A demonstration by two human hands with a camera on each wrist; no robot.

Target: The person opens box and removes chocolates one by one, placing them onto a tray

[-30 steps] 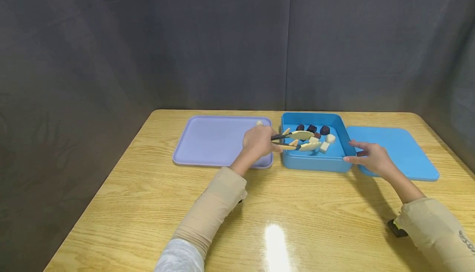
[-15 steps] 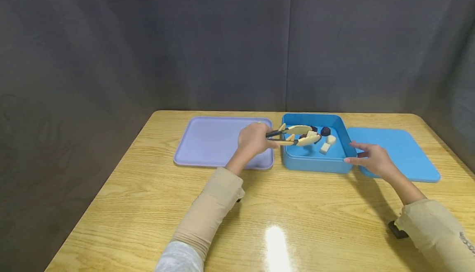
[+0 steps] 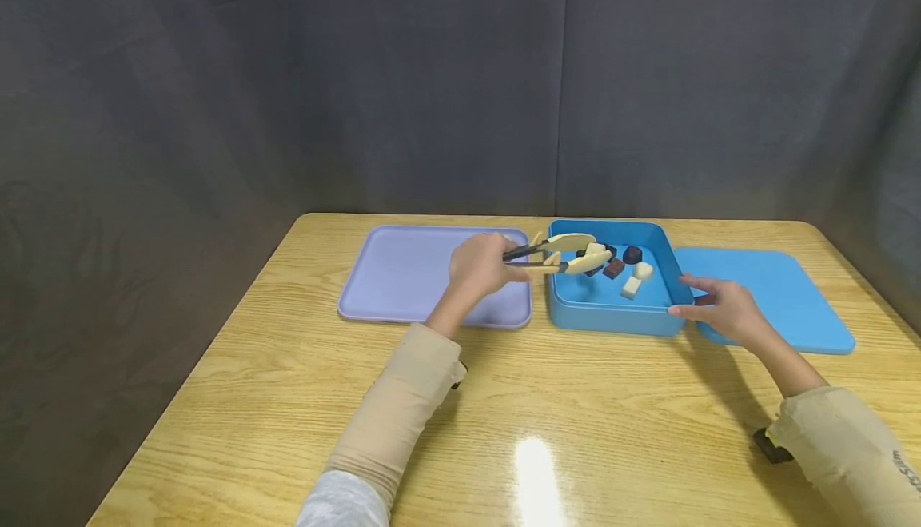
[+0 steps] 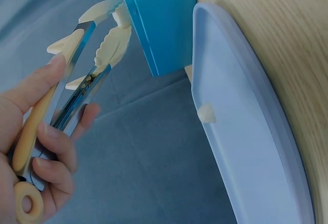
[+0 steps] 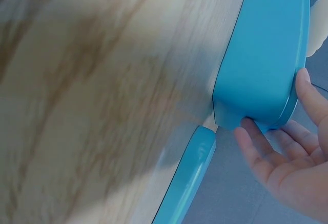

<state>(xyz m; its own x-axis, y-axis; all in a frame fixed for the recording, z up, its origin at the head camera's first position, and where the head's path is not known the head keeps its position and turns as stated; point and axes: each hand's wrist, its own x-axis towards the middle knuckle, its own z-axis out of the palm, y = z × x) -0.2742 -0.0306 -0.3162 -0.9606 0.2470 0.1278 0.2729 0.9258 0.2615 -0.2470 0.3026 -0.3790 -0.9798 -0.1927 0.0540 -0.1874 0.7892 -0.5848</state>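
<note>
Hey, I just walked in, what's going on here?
A person's left hand holds tongs over a blue box, with a white piece between the tips. The right hand touches the box's right side. Dark pieces and more white ones lie inside. A purple tray with a pale piece near its edge sits to the left, and a blue lid to the right.

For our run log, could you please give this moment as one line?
left hand: grips tongs; tongs: hold white piece over blue box; right hand: touches same box
</note>
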